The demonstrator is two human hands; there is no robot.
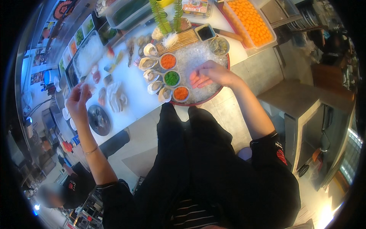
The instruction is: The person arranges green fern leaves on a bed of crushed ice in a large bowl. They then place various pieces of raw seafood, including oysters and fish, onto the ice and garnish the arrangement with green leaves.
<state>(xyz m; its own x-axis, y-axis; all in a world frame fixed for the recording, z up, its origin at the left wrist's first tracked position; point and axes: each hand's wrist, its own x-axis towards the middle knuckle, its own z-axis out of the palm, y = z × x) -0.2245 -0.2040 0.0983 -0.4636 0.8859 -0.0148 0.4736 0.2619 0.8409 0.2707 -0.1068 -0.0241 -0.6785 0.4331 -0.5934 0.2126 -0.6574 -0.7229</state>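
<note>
My left hand (pixel 77 98) is raised at the left side of the white cutting surface (pixel 134 100). Its fingers pinch a small pale, stringy bit (pixel 91 86), too blurred to name surely. Over crushed ice (pixel 197 55) on a round red-rimmed platter (pixel 213 98) hovers my right hand (pixel 213 73), fingers loosely curled, with nothing seen in them. Left of it stand cups of orange roe (pixel 168 61), chopped green garnish (pixel 171 78) and more orange roe (pixel 181 93). Several opened oysters (pixel 147 63) line the platter's left edge. White shreds (pixel 170 40) top a bamboo mat (pixel 187 40).
A crumpled white cloth (pixel 115 97) and a dark round plate (pixel 99 120) lie near my left arm. Behind the platter are a wooden-handled knife (pixel 230 35) and a tub of orange balls (pixel 251 23). Another person (pixel 75 186) is at lower left.
</note>
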